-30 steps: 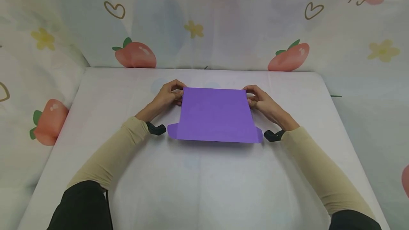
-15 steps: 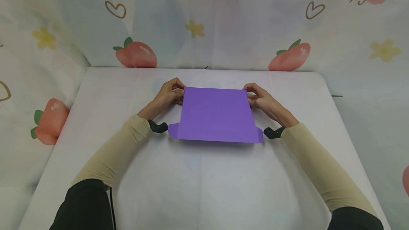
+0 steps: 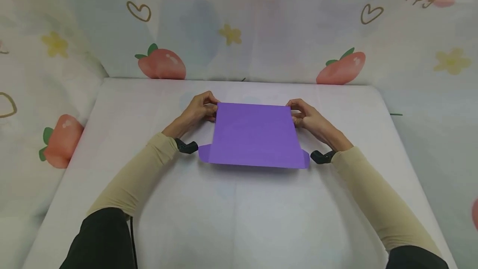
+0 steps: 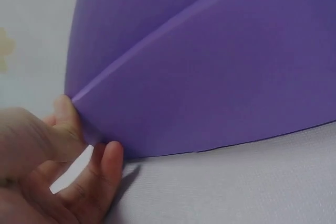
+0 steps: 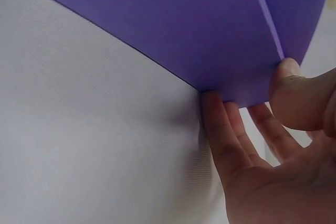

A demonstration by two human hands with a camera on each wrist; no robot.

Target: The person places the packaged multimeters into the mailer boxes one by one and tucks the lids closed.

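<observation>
So both hands are working a purple sheet (image 3: 254, 136) that's sitting on the white worktop (image 3: 239, 211), roughly in the middle and a bit toward the far side. The left hand (image 3: 196, 113) is pinching the sheet's far left corner: in the left wrist view the thumb is lying on top of the paper right at the fold line and the fingers (image 4: 107, 163) are curling underneath it. The right hand (image 3: 310, 117) is doing the same thing on the far right corner, thumb pressing on top near the crease, fingers (image 5: 220, 124) tucking under the edge.

The sheet is looking folded over on itself, with a crease running across it in both wrist views, and two small rounded tabs are sticking out at the near left and near right corners. The near edge is resting on the worktop while the far edge is being held slightly up.

A cloth backdrop (image 3: 239, 32) with strawberries, hearts and "happy" prints is hanging behind and around the worktop.
</observation>
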